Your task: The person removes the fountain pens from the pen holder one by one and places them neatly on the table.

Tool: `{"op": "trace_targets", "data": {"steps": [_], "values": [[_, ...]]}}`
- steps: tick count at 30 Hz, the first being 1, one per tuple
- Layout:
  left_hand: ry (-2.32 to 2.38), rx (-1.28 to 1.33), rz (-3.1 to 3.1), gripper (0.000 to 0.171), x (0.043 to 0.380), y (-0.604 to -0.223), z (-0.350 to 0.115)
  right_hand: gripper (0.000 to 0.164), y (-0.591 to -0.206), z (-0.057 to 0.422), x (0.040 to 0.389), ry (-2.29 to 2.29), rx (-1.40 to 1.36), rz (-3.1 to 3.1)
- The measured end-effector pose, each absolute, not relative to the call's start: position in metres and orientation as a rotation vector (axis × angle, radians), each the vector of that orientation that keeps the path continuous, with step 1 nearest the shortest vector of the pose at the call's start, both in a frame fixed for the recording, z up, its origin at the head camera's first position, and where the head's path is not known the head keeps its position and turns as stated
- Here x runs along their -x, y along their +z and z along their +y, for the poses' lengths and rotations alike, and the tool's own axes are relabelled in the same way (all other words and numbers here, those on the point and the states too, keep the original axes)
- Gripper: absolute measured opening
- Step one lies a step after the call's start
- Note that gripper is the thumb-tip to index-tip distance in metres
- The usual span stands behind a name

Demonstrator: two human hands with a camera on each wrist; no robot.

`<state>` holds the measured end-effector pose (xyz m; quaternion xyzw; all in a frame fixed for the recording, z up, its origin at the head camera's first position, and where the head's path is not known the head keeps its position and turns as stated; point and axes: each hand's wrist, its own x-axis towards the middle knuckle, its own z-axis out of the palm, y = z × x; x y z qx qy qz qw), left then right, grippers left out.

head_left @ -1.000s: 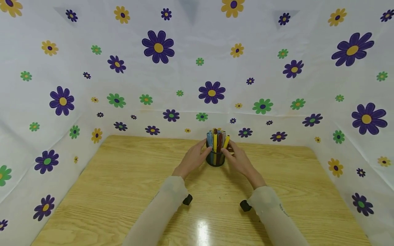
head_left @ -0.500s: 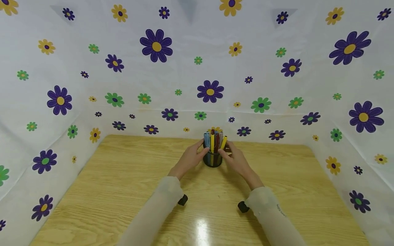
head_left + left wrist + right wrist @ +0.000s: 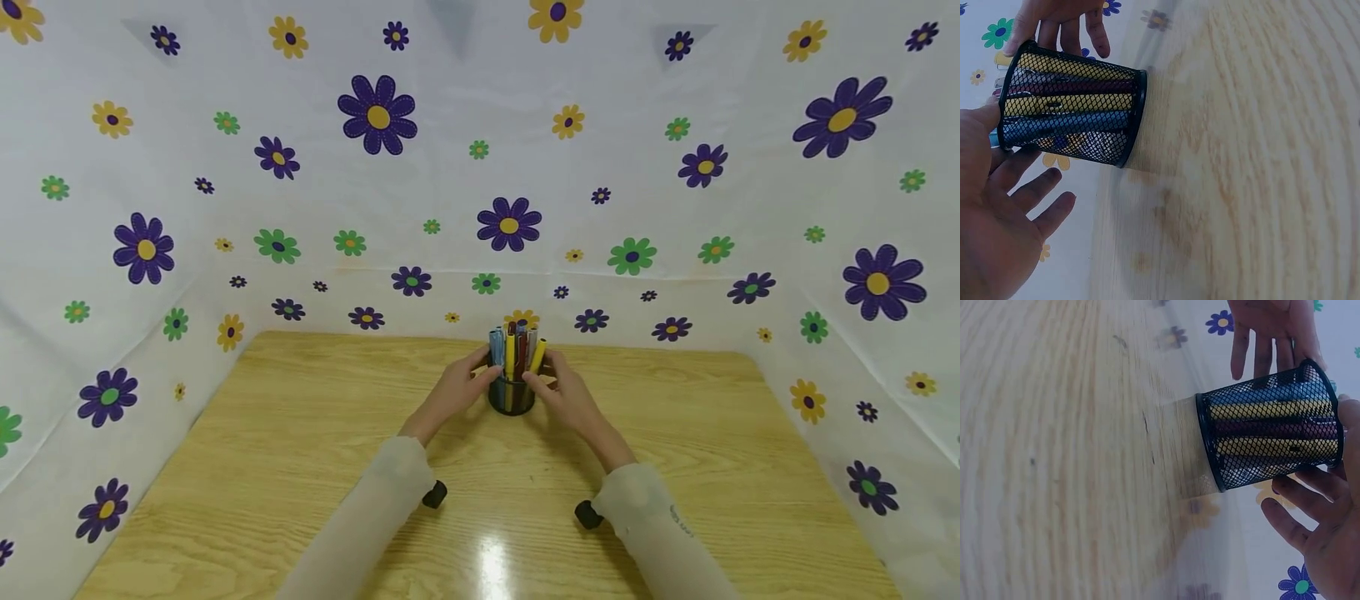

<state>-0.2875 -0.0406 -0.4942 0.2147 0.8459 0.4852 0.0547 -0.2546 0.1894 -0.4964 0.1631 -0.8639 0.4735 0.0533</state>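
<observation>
A black mesh pen holder (image 3: 512, 398), filled with several pens and markers (image 3: 510, 354), stands upright toward the back of the table. My left hand (image 3: 455, 389) holds its left side near the rim, thumb in front and some fingers behind. On the other side, my right hand (image 3: 567, 397) holds it the same way near a leaning yellow marker (image 3: 537, 356). Both wrist views show the mesh cup (image 3: 1072, 106) between the two hands, with other fingers spread out along its side. Whether its base touches the wood or sits just above it, I cannot tell.
The wooden table (image 3: 300, 433) has a glossy surface that reflects light near its front. A white flower-printed cloth (image 3: 442, 183) walls in the back and both sides, close behind the pen holder. Black wrist devices (image 3: 434, 494) protrude inward from both sleeves.
Between both hands, the pen holder has shifted slightly toward me and to the left. The grip looks the same, and the head view has turned a little.
</observation>
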Motion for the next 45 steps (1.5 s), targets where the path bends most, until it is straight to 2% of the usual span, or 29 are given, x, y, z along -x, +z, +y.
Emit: {"op": "trace_targets", "data": {"steps": [15, 45], "values": [[1.599, -0.648, 2.513, 0.062, 0.279, -0.498, -0.05, 0.062, -0.497, 0.181, 0.25, 1.472, -0.511, -2.632], [1.563, -0.604, 2.528, 0.065, 0.263, -0.499, -0.067, 0.061, -0.491, 0.166, 0.235, 1.561, -0.499, -2.653]]}}
